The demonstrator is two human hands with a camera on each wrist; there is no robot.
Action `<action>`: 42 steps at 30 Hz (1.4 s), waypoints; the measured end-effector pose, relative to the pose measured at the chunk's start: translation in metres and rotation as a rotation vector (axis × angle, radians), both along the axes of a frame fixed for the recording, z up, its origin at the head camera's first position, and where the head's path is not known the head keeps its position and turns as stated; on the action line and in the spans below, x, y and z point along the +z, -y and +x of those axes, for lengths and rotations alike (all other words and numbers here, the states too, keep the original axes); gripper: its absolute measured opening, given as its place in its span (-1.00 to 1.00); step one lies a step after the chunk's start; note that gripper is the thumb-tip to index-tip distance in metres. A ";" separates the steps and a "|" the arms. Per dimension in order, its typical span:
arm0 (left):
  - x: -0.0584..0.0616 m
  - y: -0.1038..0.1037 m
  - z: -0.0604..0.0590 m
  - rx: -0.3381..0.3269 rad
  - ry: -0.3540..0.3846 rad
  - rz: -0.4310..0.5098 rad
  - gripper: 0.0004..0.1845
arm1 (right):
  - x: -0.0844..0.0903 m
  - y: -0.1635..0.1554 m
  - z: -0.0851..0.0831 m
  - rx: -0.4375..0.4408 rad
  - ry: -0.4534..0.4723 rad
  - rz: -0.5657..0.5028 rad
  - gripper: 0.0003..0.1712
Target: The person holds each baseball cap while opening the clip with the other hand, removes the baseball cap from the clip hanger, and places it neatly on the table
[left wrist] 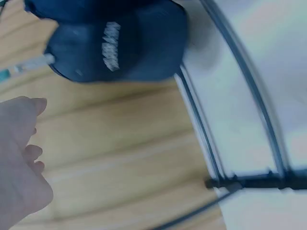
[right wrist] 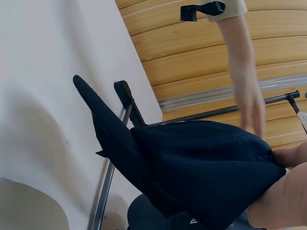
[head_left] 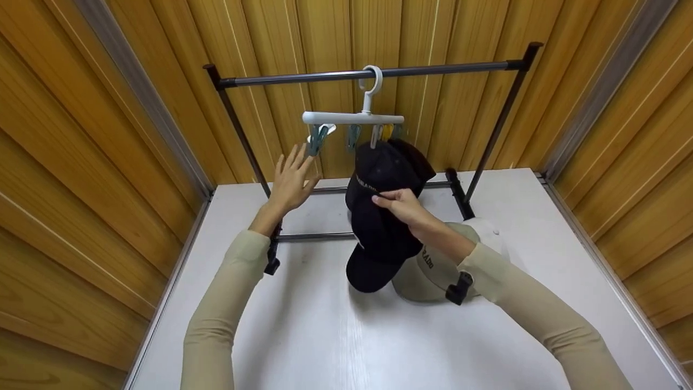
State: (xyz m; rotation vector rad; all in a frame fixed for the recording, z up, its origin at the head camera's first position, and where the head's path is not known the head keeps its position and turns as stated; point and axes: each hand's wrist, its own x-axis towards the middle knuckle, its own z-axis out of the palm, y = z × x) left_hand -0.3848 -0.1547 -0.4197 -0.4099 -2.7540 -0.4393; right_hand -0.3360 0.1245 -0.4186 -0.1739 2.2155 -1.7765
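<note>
My right hand (head_left: 403,208) pinches a black baseball cap (head_left: 381,238) by its crown, and the cap's brim hangs downward. In the right wrist view the held cap (right wrist: 201,163) fills the middle, with thumb and fingers at its crown edge. A dark cap with light lettering (head_left: 373,162) hangs by a clip from a white clip hanger (head_left: 346,118), with another dark cap behind it. My left hand (head_left: 292,181) is raised with fingers spread, fingertips close beneath a green clip (head_left: 316,141) at the hanger's left end. It holds nothing.
The hanger hooks over the top bar (head_left: 449,70) of a black metal rack, whose feet stand on a white table (head_left: 303,336). A khaki cap (head_left: 427,276) and a white cap (head_left: 492,233) lie on the table at right. Wooden panel walls (head_left: 325,32) enclose the back and sides.
</note>
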 end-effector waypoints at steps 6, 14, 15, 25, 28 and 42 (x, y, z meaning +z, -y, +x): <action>-0.018 0.040 0.011 0.068 0.031 -0.101 -0.25 | -0.003 -0.013 0.002 0.025 0.099 -0.136 -0.52; -0.043 0.083 0.039 0.104 0.070 -0.124 -0.21 | -0.021 -0.038 0.012 0.141 0.234 -0.309 -0.45; -0.046 0.088 0.044 0.108 0.081 -0.122 -0.21 | -0.024 -0.042 0.013 0.142 0.244 -0.312 -0.43; -0.053 0.118 0.058 0.150 0.123 -0.099 -0.22 | -0.053 -0.072 0.009 0.068 0.262 -0.337 -0.35; -0.052 0.120 0.061 0.149 0.134 -0.114 -0.22 | -0.058 -0.077 0.007 0.063 0.270 -0.340 -0.34; -0.058 0.110 0.060 0.099 0.140 -0.122 -0.22 | -0.059 -0.117 0.010 0.088 0.074 0.198 -0.55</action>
